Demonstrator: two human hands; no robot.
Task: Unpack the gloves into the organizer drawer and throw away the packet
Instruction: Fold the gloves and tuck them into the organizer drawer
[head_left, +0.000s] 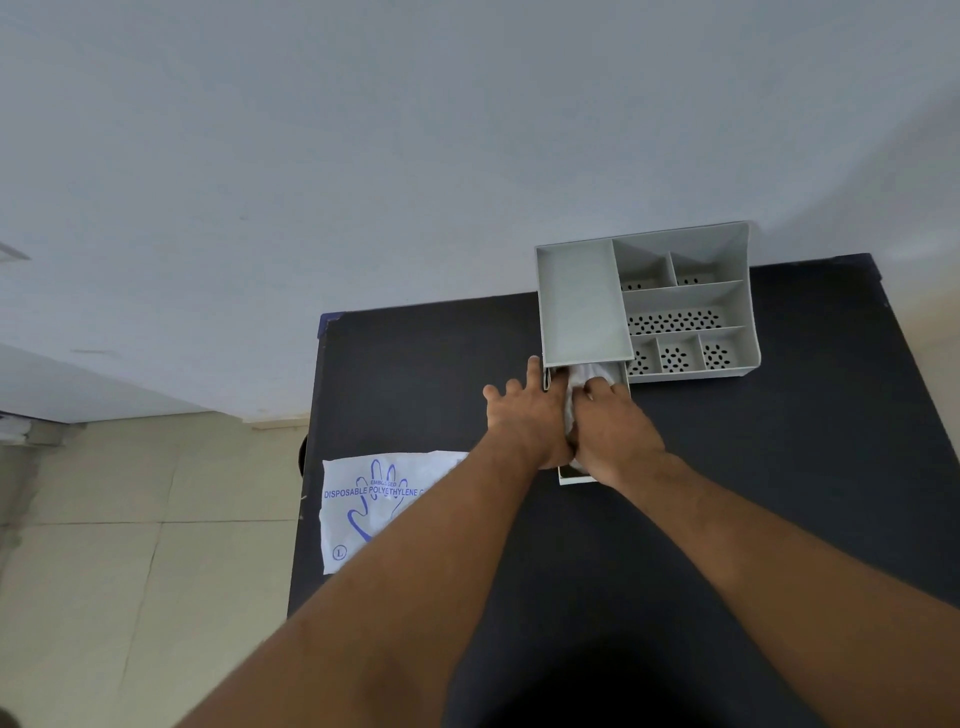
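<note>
A grey organizer (685, 306) stands at the back of the black table, with its drawer (571, 477) pulled out toward me. A wad of clear gloves (584, 376) lies in the drawer. Both hands press down on it: my left hand (524, 415) with fingers spread along the drawer's left side, my right hand (613, 431) with fingers curled onto the gloves. The white packet (374, 499) with blue print lies flat at the table's left edge, partly under my left forearm.
The black table (779, 467) stands against a pale wall. The organizer's top has several open compartments with perforated floors. Tiled floor (130, 545) lies to the left of the table.
</note>
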